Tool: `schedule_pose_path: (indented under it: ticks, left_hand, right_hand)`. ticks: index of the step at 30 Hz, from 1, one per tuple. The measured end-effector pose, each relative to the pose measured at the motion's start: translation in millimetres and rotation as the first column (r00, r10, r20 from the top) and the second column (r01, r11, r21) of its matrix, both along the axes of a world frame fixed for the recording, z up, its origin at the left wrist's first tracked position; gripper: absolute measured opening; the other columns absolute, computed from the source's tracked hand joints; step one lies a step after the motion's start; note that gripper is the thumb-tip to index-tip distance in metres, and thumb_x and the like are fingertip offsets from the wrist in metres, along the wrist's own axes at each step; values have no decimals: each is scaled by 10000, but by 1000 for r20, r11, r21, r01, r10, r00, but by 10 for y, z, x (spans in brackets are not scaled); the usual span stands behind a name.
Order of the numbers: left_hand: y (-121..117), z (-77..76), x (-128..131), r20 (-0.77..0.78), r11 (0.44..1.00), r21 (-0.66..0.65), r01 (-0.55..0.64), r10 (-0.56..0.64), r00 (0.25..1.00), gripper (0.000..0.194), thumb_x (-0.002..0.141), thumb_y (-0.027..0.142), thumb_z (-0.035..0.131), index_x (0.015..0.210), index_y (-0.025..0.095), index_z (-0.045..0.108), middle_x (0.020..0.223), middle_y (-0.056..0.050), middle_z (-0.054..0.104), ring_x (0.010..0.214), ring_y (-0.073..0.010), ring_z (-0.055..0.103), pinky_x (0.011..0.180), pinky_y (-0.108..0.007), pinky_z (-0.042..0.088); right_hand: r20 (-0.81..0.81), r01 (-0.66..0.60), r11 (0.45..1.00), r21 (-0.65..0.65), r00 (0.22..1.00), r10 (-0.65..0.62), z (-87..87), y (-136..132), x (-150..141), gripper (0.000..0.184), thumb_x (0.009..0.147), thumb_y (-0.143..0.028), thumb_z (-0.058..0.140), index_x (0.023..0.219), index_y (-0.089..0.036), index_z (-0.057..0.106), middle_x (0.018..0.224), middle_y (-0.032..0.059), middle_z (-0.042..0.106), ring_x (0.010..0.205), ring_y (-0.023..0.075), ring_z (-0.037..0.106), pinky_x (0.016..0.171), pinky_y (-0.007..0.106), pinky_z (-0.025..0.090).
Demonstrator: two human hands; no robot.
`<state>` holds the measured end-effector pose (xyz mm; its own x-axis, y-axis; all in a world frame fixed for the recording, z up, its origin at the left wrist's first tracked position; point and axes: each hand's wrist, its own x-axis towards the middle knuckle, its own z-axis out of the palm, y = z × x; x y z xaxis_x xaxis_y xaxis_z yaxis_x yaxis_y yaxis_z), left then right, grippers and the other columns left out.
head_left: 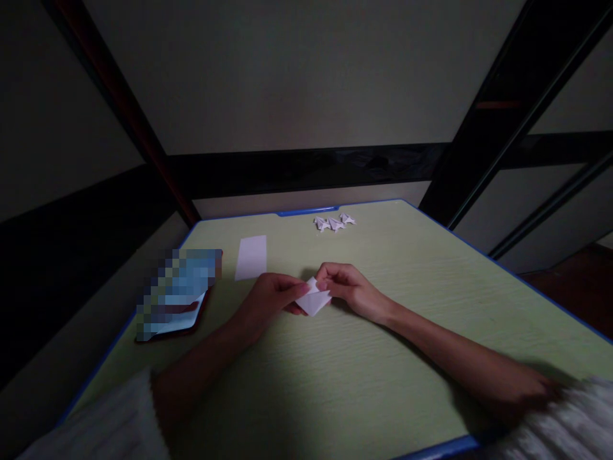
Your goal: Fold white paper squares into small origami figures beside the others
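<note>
A small piece of folded white paper (313,303) is held between both hands, just above the middle of the table. My left hand (274,294) pinches its left side, thumb on top and fingers partly hidden underneath. On the other side, my right hand (348,289) grips the upper right edge with thumb and curled fingers. The paper has a pointed lower corner and a small raised flap at its top. Beyond the hands, three small folded paper figures (335,224) sit close together near the table's far edge.
A flat white paper sheet (251,257) lies left of centre. At the left edge rests a tablet-like device (191,294) with a dark red border, its screen partly blurred. The pale green table (431,275) has a blue rim, and cabinet panels (306,76) stand behind it.
</note>
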<state>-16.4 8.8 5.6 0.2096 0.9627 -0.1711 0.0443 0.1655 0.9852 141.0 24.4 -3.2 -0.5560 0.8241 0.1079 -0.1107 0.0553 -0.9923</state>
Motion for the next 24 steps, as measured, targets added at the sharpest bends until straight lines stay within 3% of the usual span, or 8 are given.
schedule_pose_path:
  ticks: [4,8,12,18,24]
  left_hand:
    - [-12,-30,32,-23,991,91,-100,103,994,81,600,194,616,572,159,684,476,-2,629,428,-98,534,416,-180,410]
    - [-15,-35,29,3,969,137,-206,208,978,65,599,180,622,574,164,679,495,13,637,437,-83,530,432,-168,415]
    - [-13,-12,31,40,950,127,-286,284,958,37,576,177,644,584,164,678,504,21,642,444,-84,539,440,-168,429]
    - [-24,-8,42,18,940,141,-310,310,950,78,570,211,654,607,146,677,533,12,649,475,-94,555,460,-177,449]
    - [-17,-19,28,-34,940,155,-303,312,950,208,601,296,627,682,113,680,576,-17,664,511,-109,564,490,-199,460]
  right_hand:
    - [-39,50,999,10,998,-49,2,-5,-16,285,714,-393,531,601,-141,464,529,-39,430,491,71,377,471,219,258]
    - [-30,129,992,2,991,-129,6,-17,-55,277,566,-241,691,701,-145,470,596,-48,476,494,54,412,470,198,302]
    - [-55,252,966,-56,965,-255,-5,4,-80,320,501,-130,717,716,-143,480,539,-67,494,451,44,443,444,180,327]
    - [-98,280,945,-169,949,-298,-1,10,-79,248,462,-131,733,644,-107,567,495,-51,548,444,43,504,469,171,397]
    - [-101,289,937,-194,945,-312,8,-8,-97,213,444,-150,743,611,-103,619,474,-34,582,427,42,516,448,152,411]
